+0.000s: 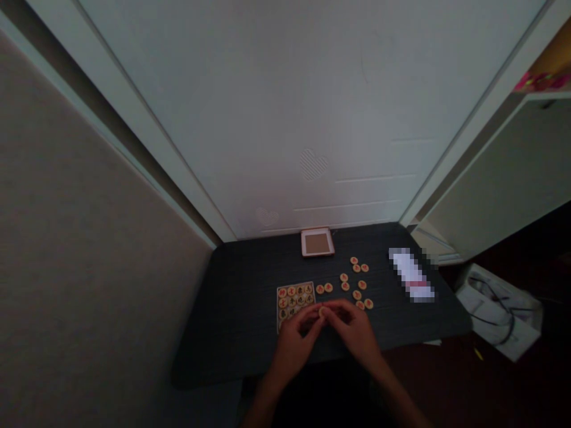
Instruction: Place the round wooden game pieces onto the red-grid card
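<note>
On a small dark table [232,309] lies a shallow tray [295,299] filled with round wooden game pieces marked in red and black. Several more pieces [357,282] lie loose to the tray's right. My left hand [297,342] and my right hand [352,330] meet at the tray's lower right corner. Their fingertips pinch one pale round piece [322,312] between them. Both hands are closed around it.
A square lid or box [317,242] with a pale rim sits at the table's back edge. A white blurred packet [411,274] lies at the right. A white bag [499,309] with dark cords rests on the floor to the right. Walls close in behind and left.
</note>
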`<control>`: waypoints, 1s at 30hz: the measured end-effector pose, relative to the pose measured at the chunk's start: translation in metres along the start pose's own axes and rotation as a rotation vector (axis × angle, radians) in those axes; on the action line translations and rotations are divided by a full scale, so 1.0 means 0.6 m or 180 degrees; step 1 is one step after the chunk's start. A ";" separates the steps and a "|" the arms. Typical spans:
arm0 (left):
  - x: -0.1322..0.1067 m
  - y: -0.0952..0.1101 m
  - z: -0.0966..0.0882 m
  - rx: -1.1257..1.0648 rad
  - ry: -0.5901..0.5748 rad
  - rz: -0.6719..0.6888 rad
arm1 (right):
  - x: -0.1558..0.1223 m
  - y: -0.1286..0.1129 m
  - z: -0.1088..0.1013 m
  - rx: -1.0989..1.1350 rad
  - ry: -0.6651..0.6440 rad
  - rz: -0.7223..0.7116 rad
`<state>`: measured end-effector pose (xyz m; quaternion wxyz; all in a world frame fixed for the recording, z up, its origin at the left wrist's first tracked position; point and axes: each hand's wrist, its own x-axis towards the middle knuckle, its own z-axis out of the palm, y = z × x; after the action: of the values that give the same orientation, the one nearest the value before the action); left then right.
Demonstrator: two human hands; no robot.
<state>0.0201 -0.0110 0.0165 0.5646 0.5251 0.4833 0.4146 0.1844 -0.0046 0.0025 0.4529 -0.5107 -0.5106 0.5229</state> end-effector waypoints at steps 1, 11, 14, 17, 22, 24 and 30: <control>0.001 0.000 0.001 0.0020 0.0023 0.0007 | 0.001 0.000 0.000 -0.0002 -0.0013 -0.0008; 0.004 -0.004 -0.004 -0.0024 0.0076 -0.0101 | -0.001 -0.017 -0.002 0.0137 -0.0259 -0.0102; 0.004 -0.004 -0.004 0.0013 0.0063 -0.0093 | -0.001 -0.011 -0.001 0.0122 -0.0202 -0.0057; 0.002 -0.005 -0.002 0.0116 0.0047 -0.0051 | -0.001 -0.002 0.000 0.0069 -0.0031 -0.0012; 0.000 -0.005 0.004 0.0278 0.0090 0.0013 | 0.001 0.003 0.000 0.0024 0.0124 0.0017; 0.000 -0.004 0.005 0.0286 0.0114 0.0048 | 0.001 0.002 -0.002 0.0019 0.0100 -0.0004; 0.003 -0.005 0.001 0.0172 0.0086 -0.0024 | 0.000 0.002 -0.004 0.0094 -0.0092 -0.0109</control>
<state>0.0209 -0.0099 0.0131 0.5452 0.5327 0.5039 0.4063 0.1866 -0.0046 0.0014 0.4619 -0.4875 -0.5179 0.5298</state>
